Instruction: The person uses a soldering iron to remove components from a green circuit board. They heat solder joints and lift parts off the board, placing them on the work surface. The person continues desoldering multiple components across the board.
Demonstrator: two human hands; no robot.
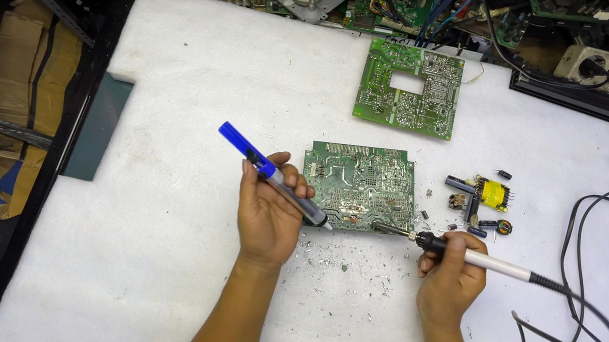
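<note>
- Head view: a green circuit board [359, 186] lies solder side up near the middle of a white padded tabletop [194, 85], between the person's two hands.
- Left hand [270, 211]: fingers wrapped around a desoldering pump [274, 175] with a blue plunger and grey barrel; its nozzle rests at the board's lower edge.
- Right hand [454, 271]: closed around the pale handle of a soldering iron [465, 255]; the tip points left and appears to touch the board's lower right corner, though contact is too fine to confirm.
- The iron's black cord [576, 323] loops across the tabletop to the right.
- Removed parts [483, 198], including a yellow transformer and dark capacitors, lie just right of the board; solder flecks litter the surface below it.
- A second green board [409, 88] with a rectangular cut-out lies farther back, well apart.
- Handling, as judged: the board is light, stiff and thin, with fragile traces and sharp lead ends; best held by its bare edges.
</note>
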